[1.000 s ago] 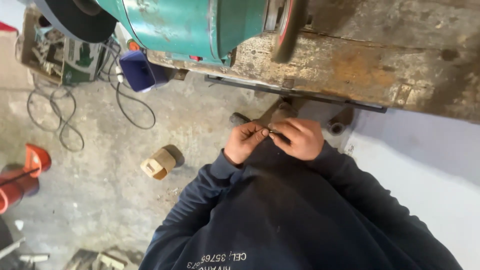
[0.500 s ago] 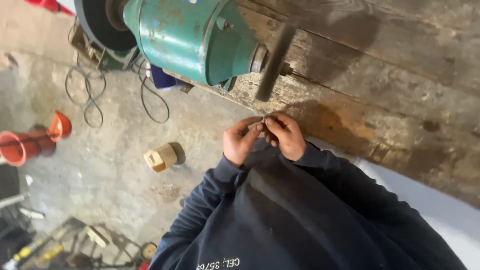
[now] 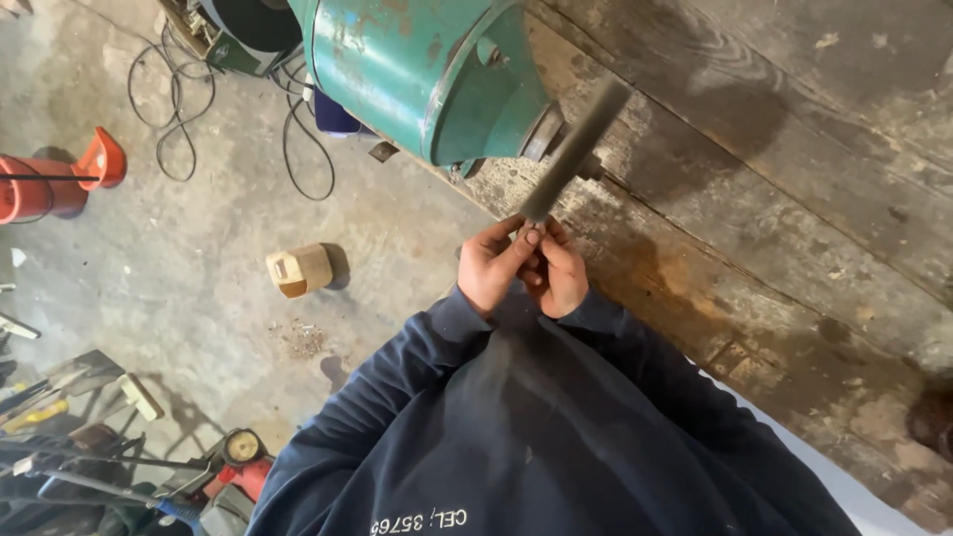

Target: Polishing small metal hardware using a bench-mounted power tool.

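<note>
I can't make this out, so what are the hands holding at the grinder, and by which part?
Both the left hand and right hand pinch one small piece between their fingertips, right under the grinding wheel. It is too small to identify.

The bench grinder's housing (image 3: 427, 74) is painted metal, teal, chipped and rust-flecked. Its grinding wheel (image 3: 576, 149) looks grey, matt and gritty. The wooden workbench (image 3: 794, 199) is rough, cracked and stained with rust-brown patches. The concrete floor (image 3: 199, 268) is dull and dusty. A small wooden block (image 3: 298, 270) shows pale, bare grain. The sweatshirt (image 3: 536, 437) is soft, matt navy cloth.
</note>
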